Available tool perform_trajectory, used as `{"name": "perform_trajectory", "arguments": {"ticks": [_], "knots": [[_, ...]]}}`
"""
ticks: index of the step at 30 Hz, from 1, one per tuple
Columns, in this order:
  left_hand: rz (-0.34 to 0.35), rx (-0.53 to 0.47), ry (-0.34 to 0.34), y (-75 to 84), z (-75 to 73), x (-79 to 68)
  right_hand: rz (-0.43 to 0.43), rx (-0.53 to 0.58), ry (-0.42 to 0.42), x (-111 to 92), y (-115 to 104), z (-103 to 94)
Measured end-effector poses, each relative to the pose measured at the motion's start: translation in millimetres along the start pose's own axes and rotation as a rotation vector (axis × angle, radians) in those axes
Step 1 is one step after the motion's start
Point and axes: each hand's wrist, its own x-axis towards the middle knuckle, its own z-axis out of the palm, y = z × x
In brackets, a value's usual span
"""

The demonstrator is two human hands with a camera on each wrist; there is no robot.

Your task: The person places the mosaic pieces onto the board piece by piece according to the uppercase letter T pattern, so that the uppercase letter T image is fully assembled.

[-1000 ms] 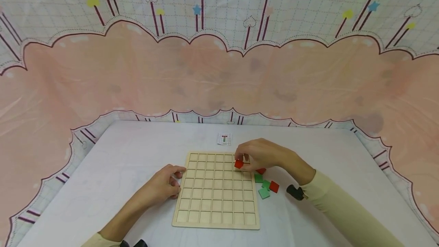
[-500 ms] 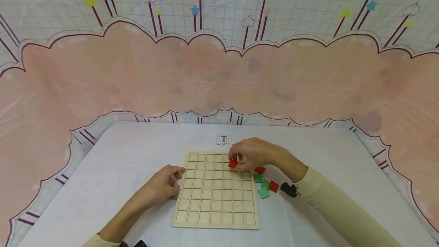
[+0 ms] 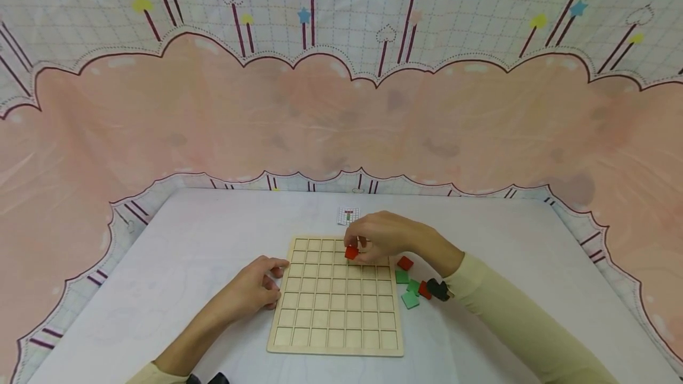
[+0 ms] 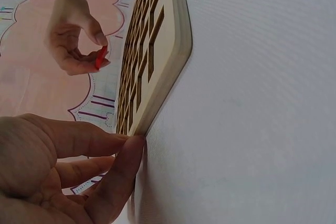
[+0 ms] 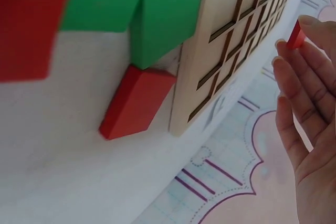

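My right hand (image 3: 381, 237) pinches a small red square tile (image 3: 351, 253) between thumb and fingertips, over the far part of a wooden grid board (image 3: 321, 317). The tile appears raised above the board in the left wrist view. Along the board's left edge, my left hand (image 3: 251, 288) touches the wood with forefinger and thumb, the two tips apart. In the left wrist view, the left fingers (image 4: 89, 141) meet the board's rim (image 4: 176, 51). Loose tiles lie right of the board, among them a red tile (image 3: 405, 263) and a green tile (image 3: 410, 300).
A small printed card (image 3: 348, 216) with a coloured grid pattern lies behind the board, partly behind the right hand. Another green tile (image 5: 168, 17) leans against the board's edge. The white-covered table (image 3: 176, 242) ends at a patterned cloth backdrop (image 3: 341, 123).
My right hand has moved left across the board's far rows, carrying the red tile. A red tile by the right edge is now uncovered. My left hand stays put.
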Motion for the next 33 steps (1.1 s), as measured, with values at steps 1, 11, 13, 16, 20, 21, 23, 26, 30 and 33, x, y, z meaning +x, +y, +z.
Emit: {"name": "perform_trajectory", "arguments": {"ticks": [1, 11, 13, 16, 20, 21, 23, 26, 30, 33], "knots": [[-0.001, -0.002, 0.001, 0.1, 0.1, 0.1, -0.004, -0.003, 0.0, 2, 0, -0.1], [-0.002, -0.003, 0.006, -1.2, 0.8, 0.2, -0.017, -0.012, -0.023, 18, -2, 2.7], [-0.007, 0.004, 0.01, -1.6, 1.0, 0.4, -0.015, -0.014, -0.028, 21, -3, 3.6], [-0.007, 0.011, 0.016, -1.6, 1.8, 0.7, -0.018, -0.018, -0.036, 25, -2, 5.7], [-0.001, 0.011, 0.02, -1.5, 2.7, 1.2, -0.023, -0.022, -0.045, 30, -3, 7.0], [-0.004, 0.011, 0.021, -1.2, 2.7, 0.9, -0.025, -0.026, -0.046, 31, -3, 7.2], [-0.005, 0.011, 0.023, -0.8, 2.8, 0.7, -0.031, -0.029, -0.047, 34, -3, 7.2], [-0.009, 0.015, 0.028, 0.6, 2.8, 0.4, -0.039, -0.042, -0.052, 38, -4, 7.5], [-0.012, 0.021, 0.032, 2.3, 3.1, 0.4, -0.047, -0.059, -0.062, 44, -5, 9.4], [-0.014, 0.021, 0.033, 2.8, 2.9, -0.1, -0.057, -0.074, -0.065, 47, -4, 12.0]]}}
